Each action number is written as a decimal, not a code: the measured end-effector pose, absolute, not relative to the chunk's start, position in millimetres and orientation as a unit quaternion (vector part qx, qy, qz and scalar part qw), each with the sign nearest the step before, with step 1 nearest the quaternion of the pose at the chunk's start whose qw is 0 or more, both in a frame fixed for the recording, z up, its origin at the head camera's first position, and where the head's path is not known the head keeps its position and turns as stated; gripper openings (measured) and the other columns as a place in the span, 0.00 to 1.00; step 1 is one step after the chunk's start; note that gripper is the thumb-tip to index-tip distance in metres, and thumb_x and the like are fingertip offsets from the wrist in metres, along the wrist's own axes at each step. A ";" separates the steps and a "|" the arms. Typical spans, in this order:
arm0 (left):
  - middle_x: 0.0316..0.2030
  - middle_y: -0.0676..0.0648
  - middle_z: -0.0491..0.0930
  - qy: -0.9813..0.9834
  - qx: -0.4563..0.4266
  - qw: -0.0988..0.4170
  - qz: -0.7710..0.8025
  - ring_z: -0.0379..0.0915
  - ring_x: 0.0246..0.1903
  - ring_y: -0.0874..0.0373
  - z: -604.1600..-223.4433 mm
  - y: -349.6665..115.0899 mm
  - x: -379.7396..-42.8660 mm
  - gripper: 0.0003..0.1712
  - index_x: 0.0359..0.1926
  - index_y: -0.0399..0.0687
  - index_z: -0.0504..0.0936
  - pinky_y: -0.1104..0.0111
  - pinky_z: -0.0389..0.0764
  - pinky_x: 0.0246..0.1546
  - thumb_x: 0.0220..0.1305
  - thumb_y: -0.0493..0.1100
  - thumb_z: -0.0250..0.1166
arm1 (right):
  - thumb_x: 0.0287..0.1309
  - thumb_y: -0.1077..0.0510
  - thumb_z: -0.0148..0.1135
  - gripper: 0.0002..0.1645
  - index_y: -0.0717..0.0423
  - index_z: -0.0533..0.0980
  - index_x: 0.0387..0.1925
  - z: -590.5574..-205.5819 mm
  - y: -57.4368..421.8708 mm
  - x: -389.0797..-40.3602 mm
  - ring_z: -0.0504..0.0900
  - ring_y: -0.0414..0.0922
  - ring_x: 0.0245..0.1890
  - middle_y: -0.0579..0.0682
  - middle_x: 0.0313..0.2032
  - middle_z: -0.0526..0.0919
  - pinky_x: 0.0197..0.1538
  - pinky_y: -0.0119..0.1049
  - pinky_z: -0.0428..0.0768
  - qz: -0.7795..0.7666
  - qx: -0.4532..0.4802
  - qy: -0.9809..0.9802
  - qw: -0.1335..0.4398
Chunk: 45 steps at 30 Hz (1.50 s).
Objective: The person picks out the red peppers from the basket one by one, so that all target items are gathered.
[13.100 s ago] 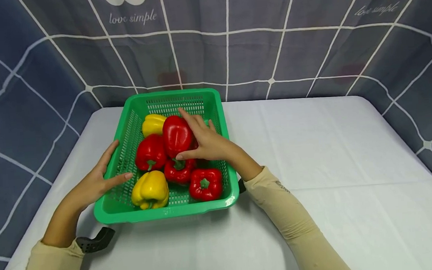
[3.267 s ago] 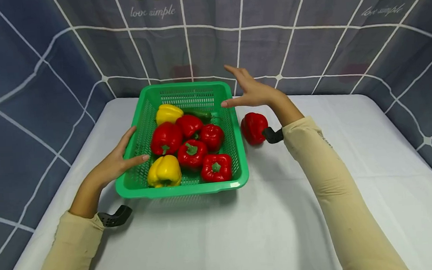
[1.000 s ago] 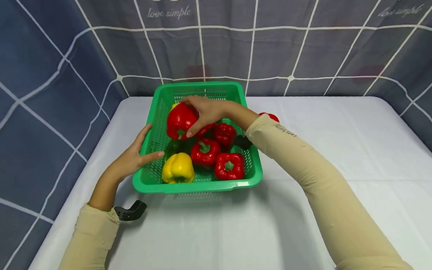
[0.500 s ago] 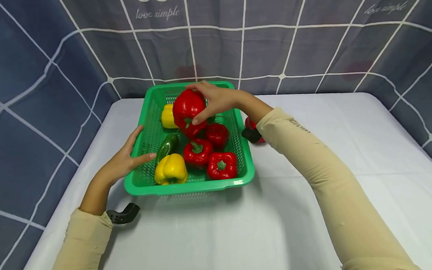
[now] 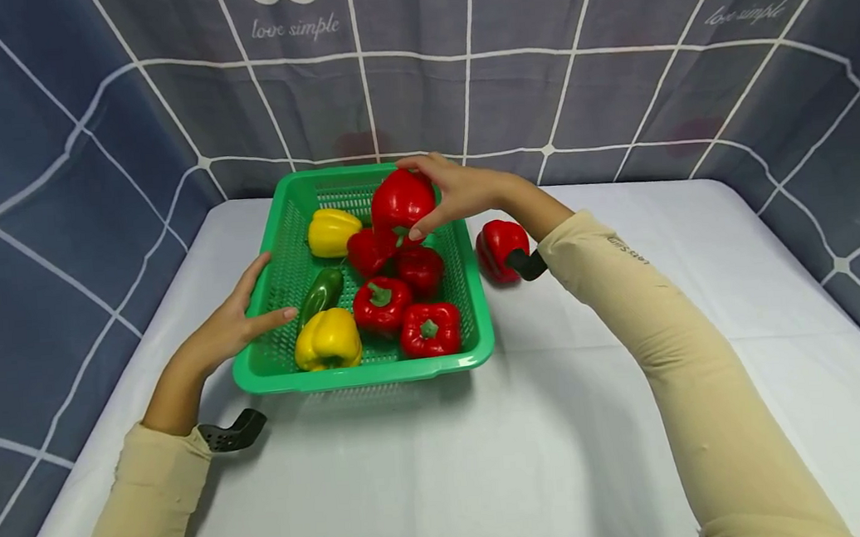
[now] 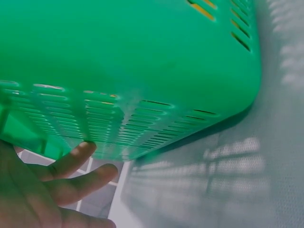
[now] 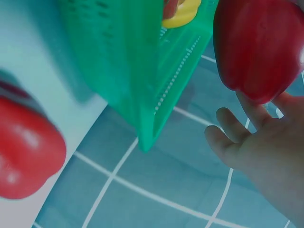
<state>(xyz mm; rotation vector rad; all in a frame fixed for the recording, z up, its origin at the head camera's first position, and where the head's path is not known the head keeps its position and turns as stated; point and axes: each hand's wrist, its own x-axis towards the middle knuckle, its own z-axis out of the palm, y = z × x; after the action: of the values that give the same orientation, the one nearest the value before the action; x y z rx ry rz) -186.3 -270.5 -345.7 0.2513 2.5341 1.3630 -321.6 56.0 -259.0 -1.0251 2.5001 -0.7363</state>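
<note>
Over the back right of the green basket (image 5: 366, 376), my right hand (image 5: 462, 193) grips a large red bell pepper (image 5: 399, 197), thumb near its stem. The right wrist view has this red bell pepper (image 7: 261, 47) lifted above the basket's rim. My left hand (image 5: 219, 329) rests at the basket's left rim, thumb over the inside; the left wrist view shows its fingers (image 6: 83, 183) straight beside the outer wall. Inside the basket lie a yellow bell pepper (image 5: 328, 340) in front, another yellow bell pepper (image 5: 333, 232) behind, a green chili pepper (image 5: 321, 294) and several red bell peppers (image 5: 430, 330).
Another red bell pepper (image 5: 499, 249) lies on the white tablecloth (image 5: 429, 468) just right of the basket. A grey checked curtain (image 5: 523, 95) hangs round the back and sides. Black wrist mounts (image 5: 233, 432) sit on both arms.
About three seconds ago the right hand was empty beside the basket. It has since taken a red bell pepper from the left-middle and carried it right and up, uncovering the green chili pepper.
</note>
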 end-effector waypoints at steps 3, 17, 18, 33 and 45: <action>0.70 0.48 0.21 0.870 0.087 0.124 0.469 0.17 0.68 0.41 -344.6 -270.3 -186.1 0.53 0.70 0.66 0.26 0.32 0.36 0.57 0.61 0.50 0.58 | 0.40 0.42 0.70 0.57 0.44 0.48 0.68 -258.6 65.7 -322.2 0.58 0.45 0.60 0.51 0.59 0.57 0.59 0.42 0.69 -0.255 -0.352 0.885 0.168; 0.70 0.47 0.20 0.861 0.090 0.128 0.483 0.18 0.68 0.39 -348.1 -268.2 -187.0 0.53 0.69 0.65 0.25 0.32 0.37 0.57 0.61 0.45 0.58 | 0.41 0.43 0.70 0.58 0.45 0.46 0.69 -260.8 105.6 -322.6 0.57 0.46 0.61 0.52 0.59 0.58 0.60 0.46 0.66 -0.254 -0.317 0.896 0.179; 0.70 0.46 0.20 0.862 0.089 0.127 0.483 0.19 0.68 0.38 -348.0 -268.3 -186.7 0.53 0.69 0.65 0.25 0.32 0.38 0.57 0.61 0.45 0.58 | 0.41 0.44 0.69 0.58 0.45 0.46 0.69 -261.1 108.0 -322.9 0.57 0.46 0.61 0.52 0.59 0.58 0.60 0.46 0.66 -0.253 -0.315 0.897 0.180; 0.70 0.47 0.21 0.864 0.087 0.123 0.481 0.20 0.68 0.39 -348.9 -266.5 -185.3 0.52 0.70 0.65 0.26 0.32 0.37 0.57 0.62 0.47 0.57 | 0.43 0.45 0.69 0.57 0.44 0.45 0.70 -272.6 143.0 -322.0 0.56 0.48 0.63 0.51 0.63 0.54 0.58 0.50 0.69 -0.262 -0.277 0.903 0.200; 0.70 0.46 0.21 0.859 0.086 0.120 0.490 0.25 0.67 0.35 -349.6 -266.5 -185.4 0.52 0.70 0.65 0.26 0.33 0.40 0.58 0.62 0.44 0.57 | 0.41 0.45 0.71 0.59 0.43 0.46 0.69 -275.7 168.2 -320.3 0.56 0.47 0.62 0.50 0.61 0.56 0.56 0.49 0.71 -0.286 -0.260 0.902 0.192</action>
<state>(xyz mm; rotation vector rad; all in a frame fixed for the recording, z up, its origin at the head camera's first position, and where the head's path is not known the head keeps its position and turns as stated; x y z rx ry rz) -185.4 -266.5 -349.6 0.2519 2.5099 1.4321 -320.3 168.2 -275.7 -0.7295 2.5326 -0.8020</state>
